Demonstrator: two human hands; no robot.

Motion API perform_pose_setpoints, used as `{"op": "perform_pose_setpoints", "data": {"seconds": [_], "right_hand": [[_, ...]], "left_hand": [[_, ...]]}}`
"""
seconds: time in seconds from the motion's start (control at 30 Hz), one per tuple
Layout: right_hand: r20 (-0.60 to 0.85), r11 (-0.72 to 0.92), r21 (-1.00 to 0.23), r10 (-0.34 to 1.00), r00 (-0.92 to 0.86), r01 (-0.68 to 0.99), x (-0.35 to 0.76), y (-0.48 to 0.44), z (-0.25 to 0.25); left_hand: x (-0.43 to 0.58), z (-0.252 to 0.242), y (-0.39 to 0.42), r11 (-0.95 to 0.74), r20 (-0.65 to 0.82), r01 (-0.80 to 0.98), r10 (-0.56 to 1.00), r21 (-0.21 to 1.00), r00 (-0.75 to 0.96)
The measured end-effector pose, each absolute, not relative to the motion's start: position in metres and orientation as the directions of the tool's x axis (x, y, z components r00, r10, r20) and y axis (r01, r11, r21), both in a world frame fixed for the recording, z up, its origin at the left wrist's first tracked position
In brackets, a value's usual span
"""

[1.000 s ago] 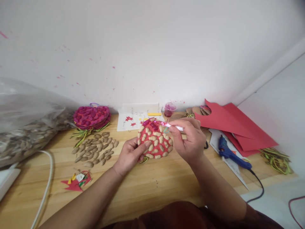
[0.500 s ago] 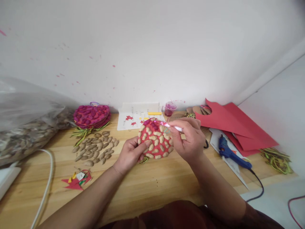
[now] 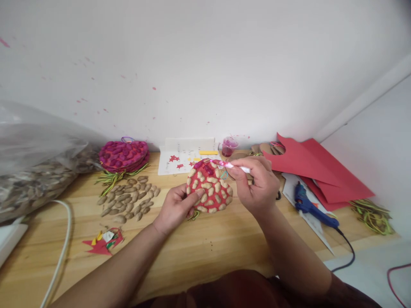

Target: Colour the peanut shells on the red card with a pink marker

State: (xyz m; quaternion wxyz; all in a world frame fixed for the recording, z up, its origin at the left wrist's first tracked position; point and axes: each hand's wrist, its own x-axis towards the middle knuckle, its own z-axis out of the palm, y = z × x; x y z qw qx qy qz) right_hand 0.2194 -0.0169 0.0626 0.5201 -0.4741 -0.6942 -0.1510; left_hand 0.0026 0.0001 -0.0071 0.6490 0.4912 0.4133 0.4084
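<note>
Left grip: your left hand (image 3: 175,207) pinches the peanut-studded red disc (image 3: 209,188) at its lower-left edge.
Right grip: your right hand (image 3: 258,186) is closed on a white brush (image 3: 237,167), its pink tip at the disc's top rim.
Room: bare wooden table (image 3: 205,248) below both hands. Loose peanuts (image 3: 128,201) lie left of them and the glue gun (image 3: 310,206) right.

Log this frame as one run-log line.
left hand: holds peanut-covered red disc by its edge | right hand: holds pink-tipped white tool at disc's upper rim | nearby: loose shells, blue glue gun
</note>
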Motion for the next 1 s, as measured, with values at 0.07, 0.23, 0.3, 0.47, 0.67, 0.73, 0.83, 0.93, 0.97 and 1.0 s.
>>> {"op": "perform_pose_setpoints", "data": {"seconds": [0.07,0.23,0.3,0.47,0.67,0.73,0.83,0.93,0.97,1.0], "right_hand": [[0.859,0.538,-0.291,0.511,-0.033,0.791,0.2184,-0.0176,0.0619],[0.853,0.515,-0.298,0.522,-0.018,0.804,0.2191,-0.0163,0.0616],[0.862,0.492,-0.299,0.508,0.010,0.817,0.2201,-0.0155,0.0625],[0.862,0.525,-0.296,0.507,-0.014,0.798,0.2182,-0.0162,0.0627],[0.868,0.502,-0.271,0.497,-0.017,0.822,0.2176,-0.0159,0.0605],[0.869,0.505,-0.278,0.494,-0.010,0.817,0.2180,-0.0159,0.0605],[0.863,0.527,-0.269,0.504,-0.041,0.806,0.2177,-0.0167,0.0604],[0.856,0.516,-0.277,0.516,-0.036,0.811,0.2171,-0.0171,0.0600],[0.855,0.507,-0.281,0.518,-0.026,0.815,0.2172,-0.0170,0.0599],[0.855,0.497,-0.284,0.518,-0.018,0.820,0.2174,-0.0168,0.0599]], "left_hand": [[0.0027,-0.0059,-0.0005,0.191,-0.141,-0.122,0.933,0.974,0.332],[0.0029,-0.0043,-0.0011,0.197,-0.144,-0.128,0.931,0.972,0.335],[0.0030,-0.0050,-0.0010,0.196,-0.147,-0.122,0.932,0.973,0.330],[0.0040,-0.0040,-0.0013,0.188,-0.140,-0.116,0.933,0.975,0.332],[0.0049,-0.0033,-0.0012,0.169,-0.127,-0.100,0.933,0.980,0.336],[0.0049,-0.0035,-0.0018,0.162,-0.122,-0.095,0.933,0.982,0.338],[0.0047,-0.0019,-0.0034,0.149,-0.110,-0.090,0.933,0.985,0.343],[0.0047,0.0003,-0.0042,0.137,-0.100,-0.084,0.935,0.987,0.341],[0.0047,0.0005,-0.0041,0.132,-0.097,-0.080,0.935,0.988,0.342],[0.0047,0.0003,-0.0039,0.130,-0.096,-0.076,0.935,0.989,0.342]]}}
